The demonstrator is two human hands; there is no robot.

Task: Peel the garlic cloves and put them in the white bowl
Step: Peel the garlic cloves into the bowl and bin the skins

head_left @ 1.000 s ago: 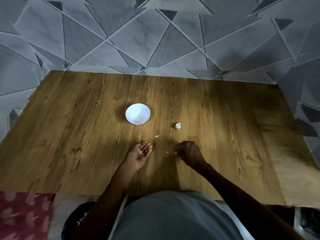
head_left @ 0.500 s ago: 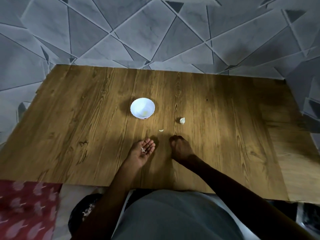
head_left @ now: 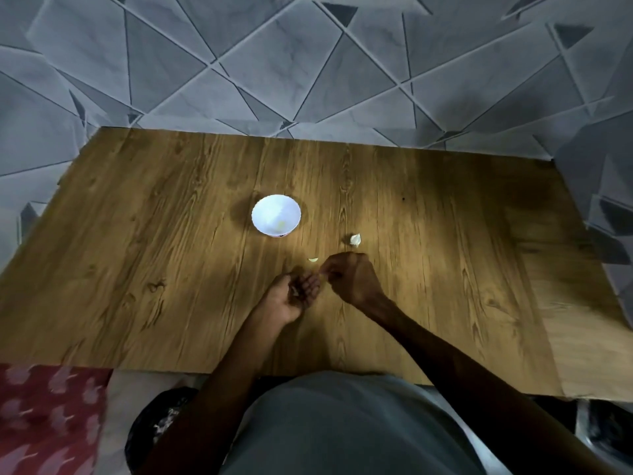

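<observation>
A small white bowl (head_left: 276,214) stands on the wooden table (head_left: 171,269), with a pale yellowish piece lying in its bottom. An unpeeled garlic clove (head_left: 356,240) lies to the bowl's right. A small pale sliver (head_left: 313,259) rests on the wood between the bowl and my hands. My left hand (head_left: 294,296) is cupped palm up, with small bits of garlic skin in it. My right hand (head_left: 352,279) is closed, its fingertips pinched together just beside the left hand's fingertips. What the pinch holds is too small to make out.
A grey tiled wall rises behind the table's far edge. A red patterned cloth (head_left: 48,419) lies at the lower left, and a dark bin (head_left: 161,426) sits below the near table edge. My grey shirt fills the bottom centre.
My right hand lifted off the table and moved left, up to the left hand's fingertips. The left palm stayed cupped in place. The camera tilted slightly.
</observation>
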